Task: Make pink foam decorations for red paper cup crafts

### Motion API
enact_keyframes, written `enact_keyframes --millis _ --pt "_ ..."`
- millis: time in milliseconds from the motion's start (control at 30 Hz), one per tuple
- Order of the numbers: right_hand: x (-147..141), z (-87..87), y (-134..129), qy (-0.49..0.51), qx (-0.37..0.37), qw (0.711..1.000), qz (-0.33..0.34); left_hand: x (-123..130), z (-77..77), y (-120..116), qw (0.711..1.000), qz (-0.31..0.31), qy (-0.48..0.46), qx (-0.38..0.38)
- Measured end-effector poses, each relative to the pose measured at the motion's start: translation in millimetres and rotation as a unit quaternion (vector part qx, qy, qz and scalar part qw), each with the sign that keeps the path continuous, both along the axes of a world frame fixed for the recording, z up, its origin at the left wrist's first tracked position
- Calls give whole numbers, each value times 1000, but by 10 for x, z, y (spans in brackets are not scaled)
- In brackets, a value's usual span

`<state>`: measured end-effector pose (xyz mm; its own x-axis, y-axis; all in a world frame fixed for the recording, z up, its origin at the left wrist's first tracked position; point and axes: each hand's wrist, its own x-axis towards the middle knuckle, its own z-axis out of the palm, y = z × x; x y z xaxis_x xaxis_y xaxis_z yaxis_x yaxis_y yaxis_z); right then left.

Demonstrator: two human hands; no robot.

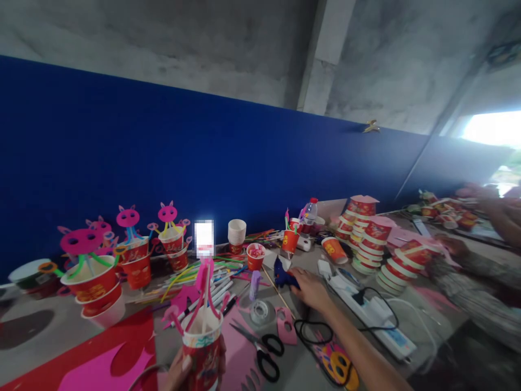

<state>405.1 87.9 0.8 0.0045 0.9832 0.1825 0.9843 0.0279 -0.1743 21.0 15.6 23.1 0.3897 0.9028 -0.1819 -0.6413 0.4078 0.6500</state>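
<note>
My left hand [182,369] is wrapped round a red paper cup [201,347] at the bottom middle. Pink pipe cleaners [200,288] stand up out of this cup, and a bright blurred patch covers what is at their top. My right hand [311,289] reaches forward and grips the handle of a dark blue glue gun [281,273]. Between the hands lie black-handled scissors [260,347], a roll of clear tape [260,311] and a pink cut-out with holes [286,326]. A purple stick-like piece [254,285] stands behind the tape.
Cups with pink pig-faced figures [81,240] stand at the left. Pens and pipe cleaners [220,271] lie in the middle. A white power strip [370,312] with cords is at the right, before stacked red cups [370,244]. Another person's sleeve [468,293] shows beyond.
</note>
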Motion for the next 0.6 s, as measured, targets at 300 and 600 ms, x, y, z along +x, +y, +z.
enact_keyframes --millis 300,600 --pt "272 -12 29 24 -2 999 40 38 64 -3 1000 -9 12 18" --pt "314 55 55 46 -2 999 28 26 7 -38 999 -2 30 24"
